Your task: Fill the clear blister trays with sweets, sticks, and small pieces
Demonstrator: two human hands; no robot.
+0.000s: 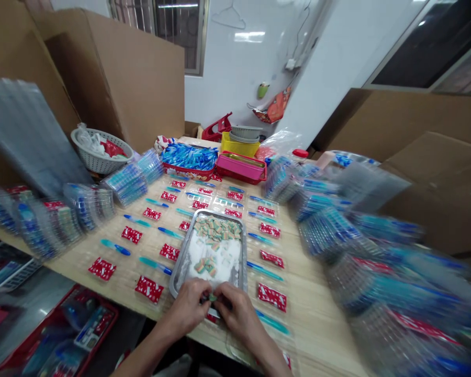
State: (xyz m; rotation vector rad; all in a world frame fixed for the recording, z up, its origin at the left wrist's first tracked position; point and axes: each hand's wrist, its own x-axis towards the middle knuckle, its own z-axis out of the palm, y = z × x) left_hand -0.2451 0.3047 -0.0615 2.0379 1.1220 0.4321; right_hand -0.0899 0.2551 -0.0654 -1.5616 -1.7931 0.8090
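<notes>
A metal tray (pixel 244 246) holds white powder (pixel 215 252) and many small striped green-and-orange squares (pixel 219 228), mostly heaped at its far end. At the tray's near edge my left hand (pixel 191 302) and my right hand (pixel 235 308) meet, fingertips pinched together. Between them shows a small greenish piece (pixel 212 297), like one of the squares; the fingers cover most of it. Around the tray lie clear plastic blister trays, with red white-patterned packets (pixel 272 297) and blue pens (pixel 156 265) set in them in rows.
Blurred stacks of filled blister trays (pixel 329 233) line the right side; more stacks (pixel 127 183) stand left. At the back are a red basket of blue wrapped pieces (pixel 190 157) and a pink bin (pixel 241 166). Cardboard boxes (pixel 137 78) rise behind. A red crate (pixel 112 324) sits below left.
</notes>
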